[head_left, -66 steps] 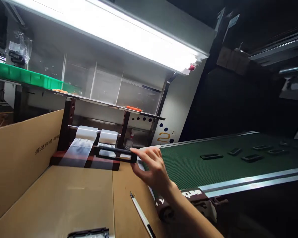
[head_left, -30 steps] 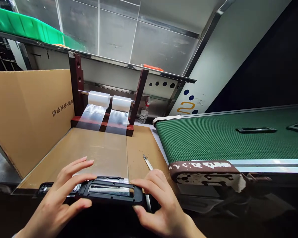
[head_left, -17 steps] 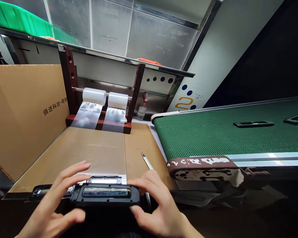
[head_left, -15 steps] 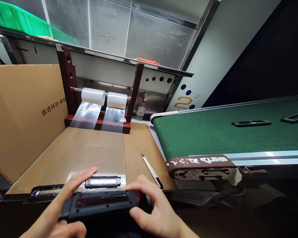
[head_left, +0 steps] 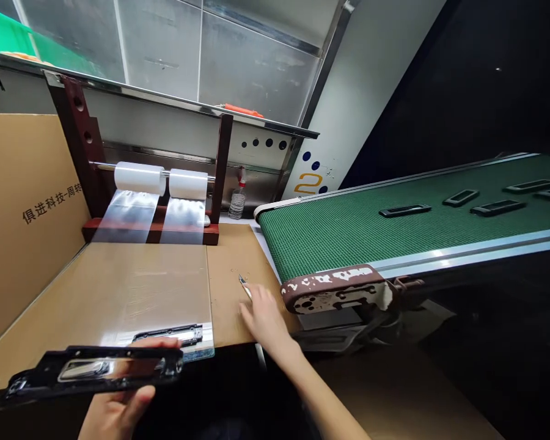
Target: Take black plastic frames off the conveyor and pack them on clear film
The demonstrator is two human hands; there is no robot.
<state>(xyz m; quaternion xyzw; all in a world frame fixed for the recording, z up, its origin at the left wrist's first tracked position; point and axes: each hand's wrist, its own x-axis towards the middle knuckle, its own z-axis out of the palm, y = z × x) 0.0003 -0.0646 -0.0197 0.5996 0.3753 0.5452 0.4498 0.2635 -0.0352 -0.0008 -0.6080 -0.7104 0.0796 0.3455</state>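
My left hand (head_left: 119,403) is closed on a long black plastic housing (head_left: 114,368) with a clear window, held tilted at the near left of the bench. My right hand (head_left: 266,321) is at a white craft knife (head_left: 246,288), its fingers closed over the handle; the blade end sticks out beyond them. The rest of the handle is hidden under the hand. Behind the held housing, another black housing (head_left: 195,335) lies on the clear sheet, partly covered by my left fingers.
Two rolls of clear film (head_left: 139,178) hang on a dark red stand (head_left: 223,165). To the right runs a green conveyor belt (head_left: 330,229) carrying several black frames (head_left: 406,210). A large cardboard box (head_left: 22,165) stands at left. A spray bottle (head_left: 237,200) is behind the bench.
My right hand has left the housing and moved to the craft knife. The housing has shifted left in my left hand. The view has swung right, showing more frames on the belt.
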